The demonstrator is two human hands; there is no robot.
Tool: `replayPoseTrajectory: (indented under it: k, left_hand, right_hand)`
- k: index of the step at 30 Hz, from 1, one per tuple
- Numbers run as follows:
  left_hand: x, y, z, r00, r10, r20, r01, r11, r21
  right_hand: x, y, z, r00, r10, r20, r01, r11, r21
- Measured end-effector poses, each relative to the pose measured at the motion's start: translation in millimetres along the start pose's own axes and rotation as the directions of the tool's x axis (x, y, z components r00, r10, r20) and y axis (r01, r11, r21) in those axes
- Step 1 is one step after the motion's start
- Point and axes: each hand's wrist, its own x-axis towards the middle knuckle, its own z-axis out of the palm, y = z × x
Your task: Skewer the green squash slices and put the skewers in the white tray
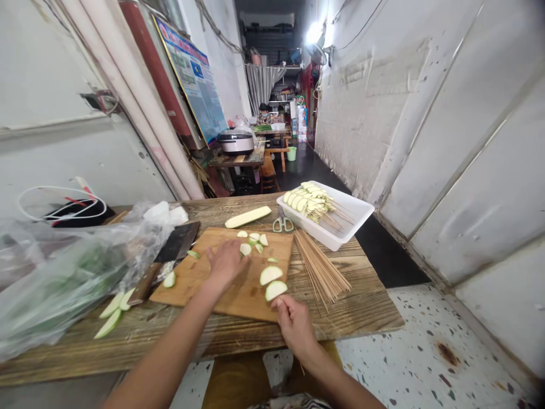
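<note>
My right hand [293, 322] is closed around a thin skewer, whose tip sticks out below my wrist. Two pale green-edged zucchini slices [271, 275] are lined up just beyond its fingers, apparently threaded on that skewer. My left hand [227, 261] lies over the wooden cutting board [238, 298], fingers stretched out beside a loose zucchini slice [245, 249]. More cut pieces [254, 236] are scattered along the board's far side. A bundle of bamboo skewers [321, 270] rests right of the board.
A white tray [357, 211] holds several threaded skewers. Green-handled scissors [283, 223] and a peeled zucchini [248, 217] lie behind the board. At left are a cleaver [176, 243], zucchini pieces [109, 325] and a plastic bag [63, 295]. A person [264, 115] sits far back.
</note>
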Motion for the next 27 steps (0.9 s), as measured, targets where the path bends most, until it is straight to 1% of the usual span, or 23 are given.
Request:
replayPoseTrajectory:
  k: [2, 4, 7, 10, 11, 12, 13, 14, 15, 16, 17, 18, 19, 20, 21, 22, 23, 25, 27]
  left_hand:
    - [9, 0, 7, 0.998, -0.03, 0.054, 0.024, 0.995, 0.099]
    - [17, 0, 12, 0.995, -0.044, 0.093, 0.028, 0.986, 0.163]
    - [24, 3, 13, 0.992, -0.049, 0.117, 0.025, 0.981, 0.192]
    - [24, 10, 7, 0.992, -0.023, 0.123, -0.002, 0.981, 0.193]
    - [21, 14, 3, 0.993, -0.004, 0.12, -0.014, 0.988, 0.156]
    - [18, 18, -1, 0.994, 0.008, 0.113, -0.018, 0.997, 0.081]
    - [12, 23, -6, 0.994, 0.009, 0.111, -0.004, 0.999, -0.04]
    - [6, 27, -11, 0.991, -0.013, 0.131, 0.04, 0.978, -0.204]
    - [-1, 31, -15, 0.983, -0.049, 0.176, 0.117, 0.91, -0.398]
    - [-9, 36, -19, 0.963, -0.079, 0.256, 0.218, 0.785, -0.58]
    - [-16, 39, -22, 0.932, -0.087, 0.352, 0.328, 0.62, -0.713]
    - [-24, 42, -24, 0.903, -0.084, 0.421, 0.412, 0.447, -0.794]
    - [-31, 45, -26, 0.876, -0.082, 0.475, 0.476, 0.293, -0.829]
    - [-37, 47, -27, 0.857, -0.09, 0.507, 0.515, 0.176, -0.839]
    - [-43, 49, -27, 0.844, -0.111, 0.525, 0.535, 0.101, -0.839]
    - [-47, 50, -27, 0.831, -0.136, 0.539, 0.55, 0.061, -0.833]
    - [-51, 50, -26, 0.821, -0.158, 0.549, 0.562, 0.047, -0.826]
    - [-55, 51, -25, 0.805, -0.195, 0.56, 0.579, 0.057, -0.813]
    - [-58, 51, -26, 0.802, -0.242, 0.546, 0.576, 0.07, -0.815]
  right_hand:
    - [0, 2, 0, 1.0, 0.009, 0.004, -0.009, 1.0, 0.006]
    - [1, 4, 1, 1.0, 0.019, 0.008, -0.019, 1.0, 0.024]
    - [2, 7, 1, 1.0, 0.027, 0.011, -0.027, 0.998, 0.051]
    - [3, 7, -1, 0.999, 0.041, 0.007, -0.042, 0.997, 0.071]
    - [3, 6, -2, 0.999, 0.045, 0.005, -0.046, 0.996, 0.081]
    - [2, 4, -3, 0.999, 0.047, 0.006, -0.047, 0.995, 0.093]
    - [1, 1, -5, 0.999, 0.044, 0.009, -0.045, 0.993, 0.109]
    - [-1, -3, -6, 0.999, 0.038, 0.016, -0.04, 0.991, 0.125]
    - [-2, -8, -8, 0.999, 0.03, 0.028, -0.034, 0.989, 0.142]
    - [-4, -13, -9, 0.999, 0.021, 0.041, -0.027, 0.987, 0.158]
    - [-7, -19, -11, 0.998, 0.012, 0.055, -0.021, 0.986, 0.167]
    - [-9, -26, -13, 0.998, 0.004, 0.069, -0.015, 0.985, 0.169]
    - [-12, -32, -14, 0.997, -0.003, 0.084, -0.011, 0.986, 0.163]
    - [-15, -38, -15, 0.995, -0.009, 0.101, -0.007, 0.988, 0.151]
    - [-17, -43, -17, 0.993, -0.015, 0.117, -0.001, 0.991, 0.135]
    - [-19, -48, -18, 0.991, -0.022, 0.134, 0.006, 0.993, 0.115]
    - [-21, -52, -20, 0.989, -0.028, 0.148, 0.014, 0.995, 0.096]
    - [-25, -59, -22, 0.985, -0.039, 0.165, 0.03, 0.998, 0.056]
    - [-28, -63, -23, 0.983, -0.037, 0.182, 0.034, 0.999, 0.024]
